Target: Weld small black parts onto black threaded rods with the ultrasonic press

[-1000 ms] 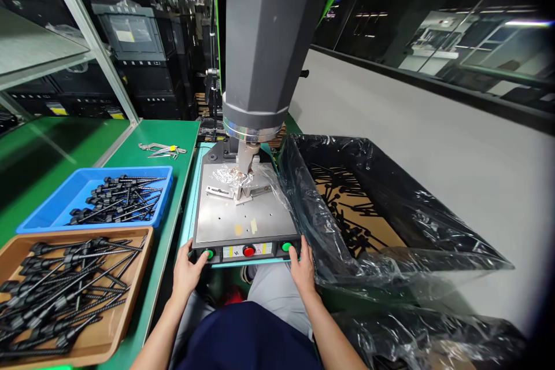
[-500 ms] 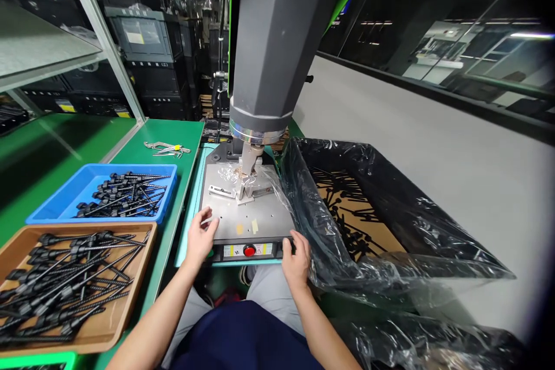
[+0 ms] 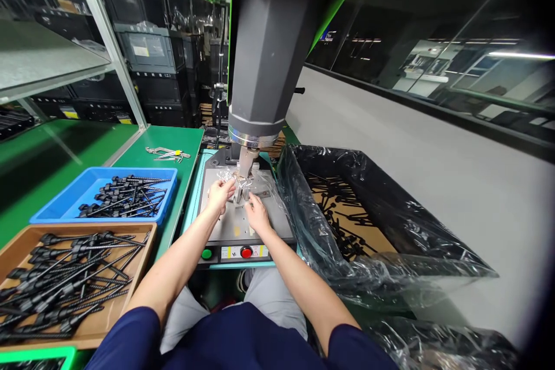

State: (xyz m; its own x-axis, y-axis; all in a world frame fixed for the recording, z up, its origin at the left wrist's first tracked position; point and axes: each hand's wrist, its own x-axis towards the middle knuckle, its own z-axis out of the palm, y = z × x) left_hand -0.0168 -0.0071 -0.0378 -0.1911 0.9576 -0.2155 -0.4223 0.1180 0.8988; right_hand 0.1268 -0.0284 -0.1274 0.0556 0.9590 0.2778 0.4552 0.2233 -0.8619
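Note:
Both of my hands are at the small metal fixture (image 3: 238,195) under the tip of the press head (image 3: 248,160). My left hand (image 3: 220,196) is at the fixture's left side, thumb and fingertips drawn together in a pinch; whatever lies between them is too small to make out. On the right side, my right hand (image 3: 258,214) has its fingers stretched toward the fixture, thumb slightly apart, and nothing shows in it. Clear plastic film (image 3: 226,174) lies around the fixture on the grey metal plate (image 3: 225,231). A green button (image 3: 207,254) and a red button (image 3: 246,252) sit on the front panel.
At left stand a blue tray (image 3: 169,199) and a brown tray (image 3: 143,269), both holding black threaded rods with thick heads. Pliers and hex keys (image 3: 168,154) lie behind them. A bin lined with black plastic (image 3: 299,208), holding black parts on cardboard, stands right of the machine.
Both hands have left the front corners of the machine base and moved inward and forward to the fixture. My left fingers have closed into a pinch. The green button is now uncovered.

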